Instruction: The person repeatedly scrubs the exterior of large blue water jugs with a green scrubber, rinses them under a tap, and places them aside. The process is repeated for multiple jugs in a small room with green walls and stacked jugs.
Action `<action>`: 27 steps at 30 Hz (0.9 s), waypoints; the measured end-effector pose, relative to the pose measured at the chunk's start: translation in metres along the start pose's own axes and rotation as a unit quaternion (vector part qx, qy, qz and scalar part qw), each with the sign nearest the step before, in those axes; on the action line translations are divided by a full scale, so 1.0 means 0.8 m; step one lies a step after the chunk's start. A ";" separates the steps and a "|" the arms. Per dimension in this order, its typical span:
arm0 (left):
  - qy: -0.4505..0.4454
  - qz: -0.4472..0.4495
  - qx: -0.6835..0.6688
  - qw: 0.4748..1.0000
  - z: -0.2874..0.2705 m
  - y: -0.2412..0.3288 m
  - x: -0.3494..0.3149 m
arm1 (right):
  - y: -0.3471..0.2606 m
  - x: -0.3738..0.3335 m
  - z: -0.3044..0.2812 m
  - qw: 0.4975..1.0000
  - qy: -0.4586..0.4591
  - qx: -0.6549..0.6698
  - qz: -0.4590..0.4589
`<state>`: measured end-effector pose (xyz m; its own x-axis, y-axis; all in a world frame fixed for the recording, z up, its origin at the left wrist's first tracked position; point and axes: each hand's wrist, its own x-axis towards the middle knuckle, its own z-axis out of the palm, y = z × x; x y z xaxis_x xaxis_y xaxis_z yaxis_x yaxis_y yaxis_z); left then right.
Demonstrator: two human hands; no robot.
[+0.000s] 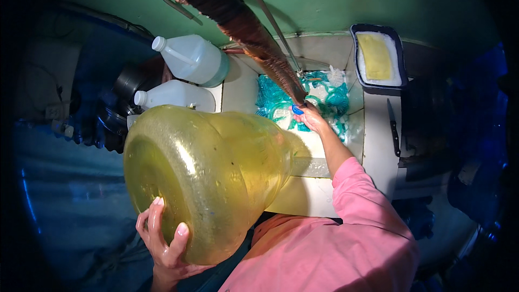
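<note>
Green wall (378,0) backs a pale tiled bench (324,194) with a sink recess holding teal plastic bits (275,100) in water. Against my chest I carry a big yellowish translucent bottle (205,178), tipped on its side with its neck toward the sink. My left hand (162,238) cups its base, fingers spread and pressed flat on the curve, a wrapping grip rather than a pinch. My right hand (311,119) reaches forward over the sink, its grip closed on a small blue cap (298,110), just where a brown fibrous rope-like bundle (248,32) and a thin hose (275,27) hang down.

To handle this well, I judge the bottle needs its weight kept low against my body, since a wet palm could slip on that smooth base.

Two white jugs (189,59) lie at the far left of the bench. A dark tray with a yellow sponge (376,57) sits at the right, a knife (393,127) below it.
</note>
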<state>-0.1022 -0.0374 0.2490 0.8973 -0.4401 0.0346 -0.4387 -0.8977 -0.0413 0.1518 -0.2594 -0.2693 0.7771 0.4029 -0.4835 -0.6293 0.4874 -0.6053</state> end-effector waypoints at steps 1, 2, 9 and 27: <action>0.003 0.001 -0.003 1.000 0.002 0.000 0.000 | -0.001 0.000 0.001 1.000 -0.006 -0.010 -0.001; 0.010 -0.004 -0.001 1.000 0.003 0.001 -0.001 | -0.003 0.001 0.003 1.000 0.000 -0.024 -0.014; 0.012 -0.048 0.020 0.999 -0.003 0.006 -0.008 | -0.024 0.022 0.012 0.997 0.026 -0.049 -0.058; 0.063 -0.018 -0.017 0.998 -0.021 -0.036 -0.006 | 0.115 0.008 0.046 0.785 0.080 -0.614 -0.024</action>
<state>-0.0949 -0.0094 0.2665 0.9003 -0.4045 0.1610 -0.4094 -0.9124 -0.0031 0.0987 -0.1836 -0.3046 0.8530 0.2562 -0.4548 -0.1934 -0.6541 -0.7312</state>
